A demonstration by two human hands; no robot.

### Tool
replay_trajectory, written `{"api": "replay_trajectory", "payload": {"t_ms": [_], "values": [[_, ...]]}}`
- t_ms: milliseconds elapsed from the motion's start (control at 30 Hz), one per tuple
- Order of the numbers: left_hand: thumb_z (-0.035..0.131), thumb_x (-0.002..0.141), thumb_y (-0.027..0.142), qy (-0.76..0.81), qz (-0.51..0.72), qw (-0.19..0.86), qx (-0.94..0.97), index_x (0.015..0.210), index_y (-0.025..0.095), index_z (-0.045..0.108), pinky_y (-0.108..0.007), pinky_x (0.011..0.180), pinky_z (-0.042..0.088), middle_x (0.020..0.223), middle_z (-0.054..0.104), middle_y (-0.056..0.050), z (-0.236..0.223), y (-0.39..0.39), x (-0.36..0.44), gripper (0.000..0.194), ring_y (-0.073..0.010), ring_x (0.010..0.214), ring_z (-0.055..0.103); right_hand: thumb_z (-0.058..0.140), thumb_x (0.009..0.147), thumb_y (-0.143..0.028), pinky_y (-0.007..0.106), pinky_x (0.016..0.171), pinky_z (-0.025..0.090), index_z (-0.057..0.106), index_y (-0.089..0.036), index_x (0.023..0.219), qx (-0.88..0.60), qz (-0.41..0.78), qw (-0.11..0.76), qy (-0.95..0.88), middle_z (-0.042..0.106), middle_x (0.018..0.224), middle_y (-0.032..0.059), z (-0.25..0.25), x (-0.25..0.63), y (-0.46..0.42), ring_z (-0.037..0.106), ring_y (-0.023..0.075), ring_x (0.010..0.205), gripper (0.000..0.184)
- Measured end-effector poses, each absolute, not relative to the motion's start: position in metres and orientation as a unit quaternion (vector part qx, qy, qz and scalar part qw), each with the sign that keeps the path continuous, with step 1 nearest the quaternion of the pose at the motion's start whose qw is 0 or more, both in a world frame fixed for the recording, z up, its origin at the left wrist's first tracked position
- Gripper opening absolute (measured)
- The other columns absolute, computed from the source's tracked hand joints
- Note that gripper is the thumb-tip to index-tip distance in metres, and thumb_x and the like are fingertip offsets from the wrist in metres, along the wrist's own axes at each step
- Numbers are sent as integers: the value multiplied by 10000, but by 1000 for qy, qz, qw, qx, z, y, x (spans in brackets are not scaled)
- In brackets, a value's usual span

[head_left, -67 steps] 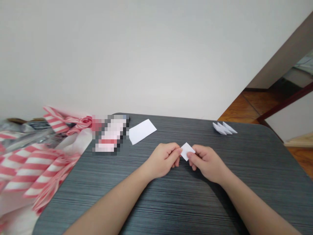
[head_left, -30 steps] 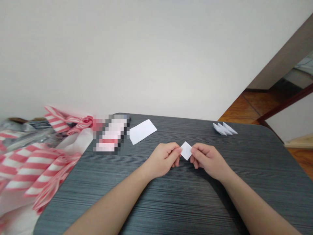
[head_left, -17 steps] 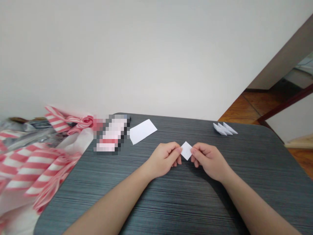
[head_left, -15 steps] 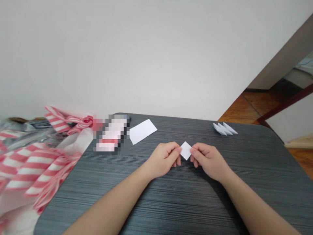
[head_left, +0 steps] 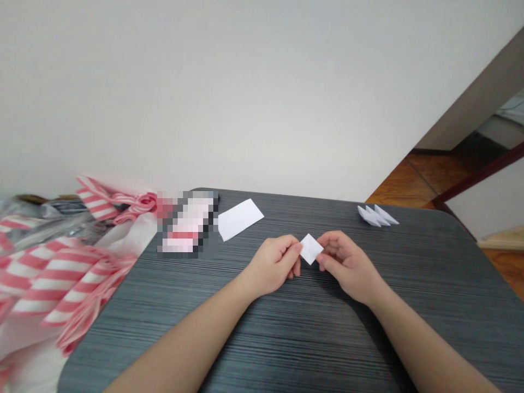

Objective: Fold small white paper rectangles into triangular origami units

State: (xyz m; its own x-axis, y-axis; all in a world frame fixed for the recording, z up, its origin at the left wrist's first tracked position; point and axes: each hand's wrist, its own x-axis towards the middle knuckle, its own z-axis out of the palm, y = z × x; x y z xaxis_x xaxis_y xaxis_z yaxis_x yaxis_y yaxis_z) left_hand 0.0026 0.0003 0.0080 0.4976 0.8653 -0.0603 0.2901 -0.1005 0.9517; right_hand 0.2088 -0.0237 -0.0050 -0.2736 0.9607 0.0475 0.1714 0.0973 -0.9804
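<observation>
White folded paper [head_left: 311, 249], left hand [head_left: 273, 266] pinching one corner, right hand [head_left: 349, 267] loosely parted opposite

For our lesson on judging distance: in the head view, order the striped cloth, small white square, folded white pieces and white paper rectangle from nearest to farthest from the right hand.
1. Small white square, just left of the right hand.
2. Folded white pieces, ahead and right.
3. White paper rectangle, ahead and left.
4. Striped cloth, far left, beside the table.
</observation>
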Motion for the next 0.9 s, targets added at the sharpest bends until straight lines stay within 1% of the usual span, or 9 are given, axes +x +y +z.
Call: {"api": "replay_trajectory", "payload": {"t_ms": [100, 167, 233, 367, 533, 667, 800, 900], "values": [[443, 985, 350, 421, 276, 526, 686, 707, 166, 563, -188, 508, 423, 558, 628, 16, 8, 0, 3, 355, -88, 481, 544, 639, 900, -244, 318, 711, 516, 502, -245, 1130, -423, 503, 417, -628, 658, 900, 27, -11, 209, -25, 633, 171, 785, 267], [441, 986, 351, 421, 273, 526, 687, 701, 167, 561, -188, 509, 424, 556, 627, 17, 8, 0, 3, 360, -88, 481, 544, 643, 901, -237, 329, 730, 525, 493, -258, 1165, -416, 499, 426, -629, 660, 924, 33, -13, 209, -26, 644, 181, 819, 304], [436, 989, 350, 420, 270, 524, 690, 697, 167, 560, -188, 514, 427, 555, 623, 17, 9, 0, 3, 366, -88, 485, 545, 639, 905, -234, 333, 741, 530, 521, -265, 1151, -414, 485, 429, -640, 656, 965, 43, -14, 210, -26, 647, 188, 853, 275], [429, 993, 344, 414, 267, 525, 694, 691, 167, 557, -186, 521, 430, 555, 621, 18, 8, 1, 2, 372, -88, 488, 544, 647, 896, -236, 330, 750, 525, 633, -249, 1016, -417, 420, 411, -694, 634, 1067, 70, -10, 212, -24, 633, 202, 913, 121], [420, 996, 346, 401, 260, 521, 708, 708, 160, 587, -191, 543, 443, 605, 646, -2, 6, 1, 2, 381, -92, 519, 562, 639, 900, -247, 322, 733, 506, 666, -230, 921, -440, 366, 403, -714, 659, 974, 63, -5, 213, -21, 629, 197, 856, 39], [427, 996, 341, 387, 264, 527, 709, 774, 155, 632, -197, 560, 454, 660, 661, -10, 8, 1, 3, 354, -93, 542, 573, 621, 916, -245, 320, 728, 494, 663, -223, 872, -444, 340, 421, -714, 666, 900, 52, -3, 212, -21, 625, 187, 807, 65], [430, 995, 326, 370, 274, 541, 704, 878, 155, 653, -201, 555, 459, 739, 686, -18, 10, 1, 4, 304, -92, 550, 573, 604, 927, -226, 316, 729, 489, 654, -222, 864, -443, 330, 430, -714, 665, 887, 48, -2, 210, -22, 625, 182, 801, 80], [437, 992, 315, 375, 273, 532, 708, 852, 153, 646, -198, 560, 458, 717, 679, -14, 10, 1, 4, 300, -90, 546, 571, 596, 930, -216, 314, 732, 484, 644, -222, 857, -442, 330, 426, -717, 664, 880, 44, -1, 210, -22, 624, 181, 799, 88]]}}
